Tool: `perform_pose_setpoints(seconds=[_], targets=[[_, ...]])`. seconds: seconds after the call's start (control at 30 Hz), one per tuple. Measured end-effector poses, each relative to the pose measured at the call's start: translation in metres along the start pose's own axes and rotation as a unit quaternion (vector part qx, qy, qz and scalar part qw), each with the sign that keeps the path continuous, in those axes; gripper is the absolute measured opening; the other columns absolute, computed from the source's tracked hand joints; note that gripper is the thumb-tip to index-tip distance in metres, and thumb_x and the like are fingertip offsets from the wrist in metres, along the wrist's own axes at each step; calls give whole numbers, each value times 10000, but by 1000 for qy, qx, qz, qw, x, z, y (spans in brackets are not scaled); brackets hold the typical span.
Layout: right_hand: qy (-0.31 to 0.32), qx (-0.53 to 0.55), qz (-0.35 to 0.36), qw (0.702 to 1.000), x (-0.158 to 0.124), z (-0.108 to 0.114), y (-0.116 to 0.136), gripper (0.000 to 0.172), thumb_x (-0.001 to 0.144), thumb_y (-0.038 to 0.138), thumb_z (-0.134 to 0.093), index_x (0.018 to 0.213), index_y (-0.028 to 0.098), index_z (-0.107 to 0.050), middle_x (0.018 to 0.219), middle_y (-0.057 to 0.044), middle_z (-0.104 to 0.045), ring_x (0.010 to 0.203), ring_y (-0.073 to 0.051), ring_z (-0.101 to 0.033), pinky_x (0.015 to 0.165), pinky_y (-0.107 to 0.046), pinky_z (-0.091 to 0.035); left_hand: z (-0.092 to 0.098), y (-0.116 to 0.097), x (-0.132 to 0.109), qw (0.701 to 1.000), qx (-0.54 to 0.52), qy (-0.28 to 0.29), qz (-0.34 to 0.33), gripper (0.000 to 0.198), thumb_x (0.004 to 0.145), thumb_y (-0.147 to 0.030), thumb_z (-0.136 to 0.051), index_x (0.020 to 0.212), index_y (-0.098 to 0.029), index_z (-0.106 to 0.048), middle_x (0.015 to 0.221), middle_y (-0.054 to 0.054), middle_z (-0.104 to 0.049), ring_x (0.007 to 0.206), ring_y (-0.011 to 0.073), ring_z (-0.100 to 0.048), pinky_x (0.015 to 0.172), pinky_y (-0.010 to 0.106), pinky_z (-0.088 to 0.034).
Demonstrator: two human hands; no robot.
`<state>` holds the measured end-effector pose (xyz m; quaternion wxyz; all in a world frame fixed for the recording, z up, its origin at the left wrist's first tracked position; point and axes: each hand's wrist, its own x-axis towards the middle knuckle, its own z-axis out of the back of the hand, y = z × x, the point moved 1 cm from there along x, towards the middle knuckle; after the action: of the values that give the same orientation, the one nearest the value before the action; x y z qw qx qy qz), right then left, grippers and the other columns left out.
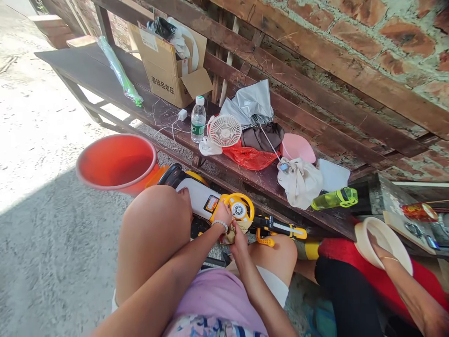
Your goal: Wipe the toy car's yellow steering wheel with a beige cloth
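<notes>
My left hand (223, 216), with a beaded bracelet at its wrist, is closed at the edge of a crumpled brownish cloth-like piece (229, 235). My right hand (240, 239) pinches the same piece from the other side. Whether it is cloth or a wrapper I cannot tell, and the fingers hide part of it. Just beyond both hands is the yellow steering wheel (248, 200) of a toy ride-on vehicle (197, 195). The toy stands between my knees and the bench, with its black and yellow front arm (280, 227) stretching to the right.
A red bucket (115, 183) stands on the ground at left. Along the wooden bench (164, 110) are a cardboard box (163, 77), a water bottle (198, 122), a small fan (225, 131), an umbrella (247, 104) and a green bottle (333, 199). At right another person's hand (377, 245) reaches into a cream basin (400, 243).
</notes>
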<state>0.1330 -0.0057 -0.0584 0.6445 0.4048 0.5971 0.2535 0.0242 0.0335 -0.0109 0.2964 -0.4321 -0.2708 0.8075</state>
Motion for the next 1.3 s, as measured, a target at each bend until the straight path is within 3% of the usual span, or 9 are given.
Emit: perform_pose_setpoints(seconds=[0.1,0.2,0.33,0.53,0.73,0.87,1.0,1.13,1.3], targets=[[-81,-11,10,997,7,14,15,612,591,462,-863,1098,166,-687,986,-77,-783,968,-248,-740,734,-326,-634,1,0,0,1000,4,5,3,225,1055,-268,-358,1161,-173,-532,1085,137,-707,1072,247,-664,898,333,-493],[-94,-64,51,992,9,24,28,693,576,489,-860,1146,135,-687,1087,-116,-771,1001,-258,-728,777,-330,-618,1,0,1,1000,9,14,-4,260,1056,-276,-346,1205,-157,-523,1096,148,-708,1030,253,-682,876,336,-497],[-95,-153,130,975,9,31,35,726,671,584,-765,1220,119,-668,1178,-145,-744,1072,-270,-701,887,-355,-576,2,1,1,999,23,17,-15,329,1063,-279,-298,1293,-140,-487,1114,155,-711,1010,265,-696,857,352,-504],[-104,-303,211,923,16,37,37,850,815,673,-530,1412,68,-540,1354,-219,-642,1228,-299,-624,1029,-376,-484,0,3,2,999,41,15,-14,353,1063,-299,-319,1355,-152,-455,1126,146,-717,1000,248,-703,845,328,-503],[-69,-461,202,861,30,45,54,796,928,642,-342,1508,109,-449,1415,-183,-609,1272,-283,-598,1009,-346,-475,-5,8,6,998,63,9,-27,384,1057,-318,-312,1368,-146,-456,1124,156,-714,992,279,-705,832,341,-499],[-32,-592,201,780,38,38,88,673,997,548,-310,1536,163,-433,1399,-155,-616,1224,-273,-614,948,-329,-479,-6,8,5,997,71,7,-26,378,1062,-347,-300,1322,-144,-484,1115,151,-714,978,281,-705,808,340,-495],[37,-718,247,649,47,13,136,515,1024,440,-391,1492,257,-506,1297,-108,-654,1131,-253,-621,917,-317,-445,-2,5,2,998,62,7,-23,366,1061,-332,-307,1318,-150,-494,1125,148,-711,990,273,-705,826,342,-490],[166,-771,316,527,56,-26,174,476,988,334,-482,1460,340,-548,1328,-72,-641,1162,-265,-556,935,-340,-402,3,1,0,998,55,13,-27,367,1051,-302,-332,1337,-128,-480,1132,172,-706,1000,291,-700,822,359,-488],[289,-785,333,435,63,-67,186,508,938,245,-495,1420,372,-593,1330,-61,-645,1166,-270,-511,958,-379,-366,3,3,1,998,50,25,-24,342,1053,-298,-331,1328,-161,-484,1094,166,-707,976,282,-695,811,353,-475]])
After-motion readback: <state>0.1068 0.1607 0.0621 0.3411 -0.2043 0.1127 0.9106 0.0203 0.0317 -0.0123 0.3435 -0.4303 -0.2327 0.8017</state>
